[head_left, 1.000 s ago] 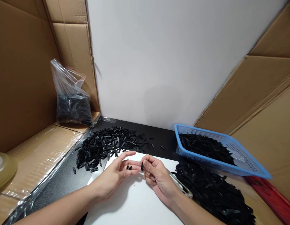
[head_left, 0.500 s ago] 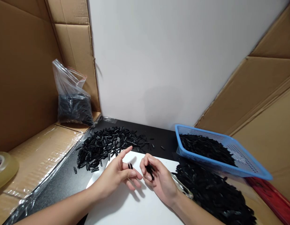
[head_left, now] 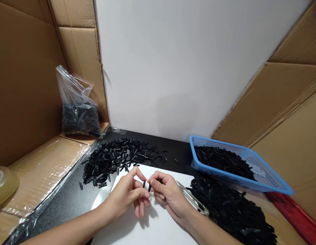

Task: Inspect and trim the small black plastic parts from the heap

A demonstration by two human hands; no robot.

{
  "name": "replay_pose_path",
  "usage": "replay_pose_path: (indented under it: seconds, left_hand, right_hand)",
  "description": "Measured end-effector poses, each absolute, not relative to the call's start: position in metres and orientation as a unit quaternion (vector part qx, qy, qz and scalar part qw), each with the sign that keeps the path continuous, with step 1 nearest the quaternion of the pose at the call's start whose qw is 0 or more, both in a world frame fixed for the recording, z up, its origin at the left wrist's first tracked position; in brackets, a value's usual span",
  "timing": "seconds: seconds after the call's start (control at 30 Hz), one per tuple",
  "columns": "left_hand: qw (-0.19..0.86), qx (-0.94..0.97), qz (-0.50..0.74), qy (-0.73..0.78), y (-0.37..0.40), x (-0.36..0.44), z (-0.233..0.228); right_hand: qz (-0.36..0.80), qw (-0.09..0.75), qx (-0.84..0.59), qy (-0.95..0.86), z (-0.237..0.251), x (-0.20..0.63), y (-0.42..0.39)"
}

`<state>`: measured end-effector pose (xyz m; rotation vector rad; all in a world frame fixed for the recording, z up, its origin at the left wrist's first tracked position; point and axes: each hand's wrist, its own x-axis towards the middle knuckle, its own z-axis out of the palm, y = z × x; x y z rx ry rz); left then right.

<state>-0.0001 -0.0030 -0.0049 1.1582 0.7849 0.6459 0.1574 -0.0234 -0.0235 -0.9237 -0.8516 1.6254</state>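
Note:
My left hand (head_left: 128, 194) and my right hand (head_left: 168, 195) meet fingertip to fingertip over a white sheet (head_left: 150, 228). The left thumb and forefinger pinch a small black plastic piece (head_left: 144, 184). The right fingers hold another small black piece (head_left: 149, 188) right beside it; the two pieces nearly touch. A metal tool (head_left: 195, 202) lies on the sheet under my right wrist.
A loose pile of black pieces (head_left: 114, 158) lies on the black table behind the sheet. A blue basket (head_left: 262, 177) at the right holds more, and a larger heap (head_left: 232, 211) lies in front of it. A clear bag of pieces (head_left: 77, 112) and cardboard walls stand left; a tape roll (head_left: 3, 183) far left.
The hands had parted, the left with its fingers spread; now they have closed together again, each pinching a black piece at the fingertips.

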Motion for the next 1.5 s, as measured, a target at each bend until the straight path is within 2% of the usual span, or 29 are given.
replay_pose_path:
  seconds: [0.33, 0.83, 1.5]
  left_hand:
    - [0.734, 0.486, 0.357, 0.313, 0.006, -0.002, -0.009]
    - [0.652, 0.576, 0.288, 0.401, 0.0, -0.001, -0.002]
    - [0.62, 0.618, 0.255, 0.411, -0.001, -0.003, 0.0]
  right_hand:
    - [0.686, 0.549, -0.352, -0.321, -0.024, 0.16, -0.022]
    - [0.701, 0.551, -0.34, -0.299, -0.025, 0.16, -0.022]
    - [0.694, 0.548, -0.344, -0.316, -0.023, 0.159, -0.022]
